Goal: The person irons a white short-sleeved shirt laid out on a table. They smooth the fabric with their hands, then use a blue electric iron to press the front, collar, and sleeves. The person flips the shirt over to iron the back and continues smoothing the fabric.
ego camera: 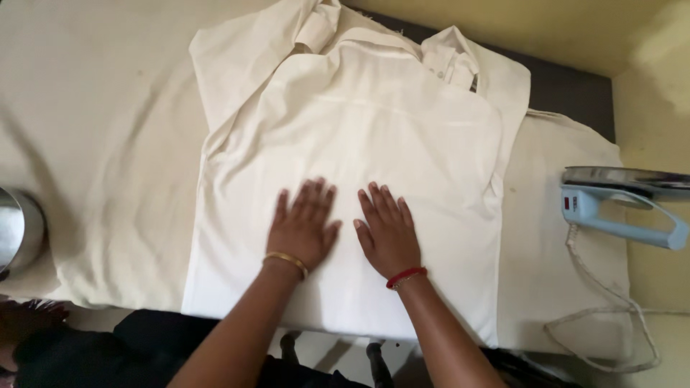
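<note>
A white shirt point(359, 136) lies folded and face down on a cloth-covered ironing table point(108, 144), collar toward the far side. My left hand point(303, 224), with a gold bangle on the wrist, rests flat on the lower middle of the shirt, fingers spread. My right hand point(387, 231), with a red thread band at the wrist, lies flat beside it, a small gap between the two. Neither hand holds anything.
A light blue electric iron point(624, 202) stands on its side at the table's right edge, its white cord point(611, 316) looping down toward the near right corner. A shiny metal vessel point(18, 230) sits at the left edge. Dark cloth point(144, 345) lies below the near edge.
</note>
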